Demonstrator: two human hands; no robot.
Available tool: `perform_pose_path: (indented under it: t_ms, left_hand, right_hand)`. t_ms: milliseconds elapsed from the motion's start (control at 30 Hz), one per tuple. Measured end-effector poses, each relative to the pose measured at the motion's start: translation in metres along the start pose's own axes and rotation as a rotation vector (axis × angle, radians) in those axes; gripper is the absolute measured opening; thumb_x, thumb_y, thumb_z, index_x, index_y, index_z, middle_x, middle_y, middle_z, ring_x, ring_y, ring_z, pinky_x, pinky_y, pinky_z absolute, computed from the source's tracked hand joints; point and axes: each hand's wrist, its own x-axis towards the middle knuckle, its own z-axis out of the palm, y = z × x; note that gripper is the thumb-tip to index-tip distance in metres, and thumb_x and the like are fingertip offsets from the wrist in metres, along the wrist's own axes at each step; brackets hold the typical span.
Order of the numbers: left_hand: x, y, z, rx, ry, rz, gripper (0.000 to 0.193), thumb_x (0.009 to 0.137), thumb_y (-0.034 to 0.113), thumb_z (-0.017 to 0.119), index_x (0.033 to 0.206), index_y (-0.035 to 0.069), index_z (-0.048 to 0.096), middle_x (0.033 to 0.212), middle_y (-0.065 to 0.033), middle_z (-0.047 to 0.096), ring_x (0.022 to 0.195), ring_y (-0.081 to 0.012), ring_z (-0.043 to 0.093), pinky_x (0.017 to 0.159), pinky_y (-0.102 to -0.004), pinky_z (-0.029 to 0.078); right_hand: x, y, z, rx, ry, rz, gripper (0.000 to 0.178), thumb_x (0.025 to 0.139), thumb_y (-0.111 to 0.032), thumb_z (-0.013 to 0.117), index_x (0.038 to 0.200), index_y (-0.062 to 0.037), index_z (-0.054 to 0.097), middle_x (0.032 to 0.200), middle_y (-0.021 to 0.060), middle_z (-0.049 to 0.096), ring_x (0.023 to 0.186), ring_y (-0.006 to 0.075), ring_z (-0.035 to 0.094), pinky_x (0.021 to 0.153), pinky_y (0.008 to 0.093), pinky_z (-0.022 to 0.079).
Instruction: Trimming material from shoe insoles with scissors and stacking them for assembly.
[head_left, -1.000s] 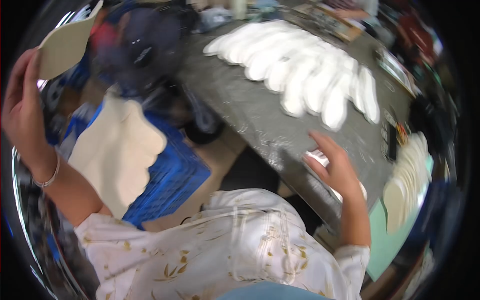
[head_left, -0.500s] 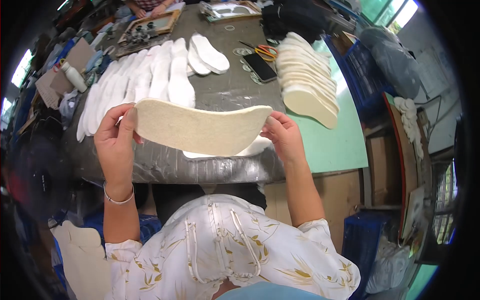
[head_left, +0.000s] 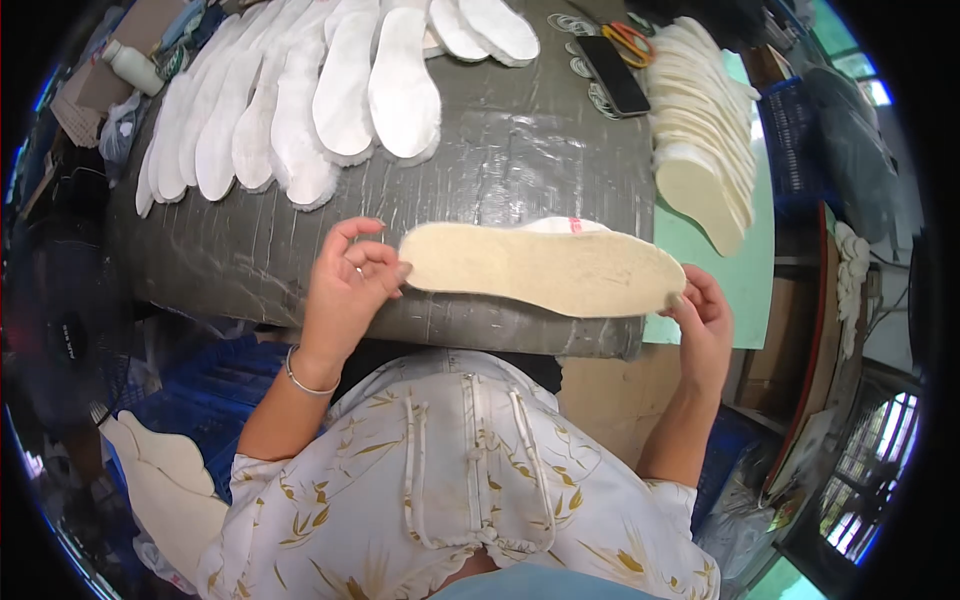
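Observation:
A cream felt insole (head_left: 540, 268) is stretched lengthwise between my two hands, above the table's front edge. My left hand (head_left: 352, 282) pinches its left end between thumb and forefinger, the other fingers raised and curled. At the opposite end my right hand (head_left: 703, 322) grips the tip, thumb on top. Behind the felt piece a white insole (head_left: 560, 225) with a small red mark peeks out, mostly covered. Faint marks show on the right half of the cream piece.
White fleecy insoles (head_left: 405, 90) lie in an overlapping row at the back left. To the right a stack of cream insoles (head_left: 695, 185) fans over a green board (head_left: 765, 300). A phone (head_left: 612, 75) and orange-handled scissors (head_left: 632, 45) lie nearby. Blue crates (head_left: 225, 385) stand below left.
The cream insole, raised and bowed before, now appears lower, flatter and further right in the view, still held at both ends. The whole view has shifted, bringing the table's front closer.

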Motion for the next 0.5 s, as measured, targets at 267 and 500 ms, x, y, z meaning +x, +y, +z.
perform_pose_path:
  t_ms: [267,500]
  left_hand:
    - [0.007,-0.013,-0.02,0.047,-0.053,-0.247,0.053,0.082,-0.008,0.067,0.127,0.001,0.04,0.091,-0.007,0.063,0.081,-0.0095,0.059,0.07,-0.0211,0.048]
    - [0.016,-0.024,-0.03,0.241,-0.059,-0.194,0.051,0.081,0.001,0.072,0.123,0.002,0.042,0.086,-0.0028,0.065,0.063,-0.0026,0.05,0.054,-0.0174,0.039]
  right_hand:
    - [0.014,-0.005,0.005,-0.194,-0.078,0.202,0.009,0.085,-0.006,0.066,0.087,0.0022,0.062,0.084,0.004,0.061,0.076,0.0106,0.055,0.071,0.0239,0.043]
    - [0.027,0.003,0.007,-0.249,-0.084,0.136,0.014,0.086,-0.01,0.064,0.083,0.0014,0.058,0.082,0.0027,0.052,0.077,0.0111,0.048,0.071,0.0239,0.037]
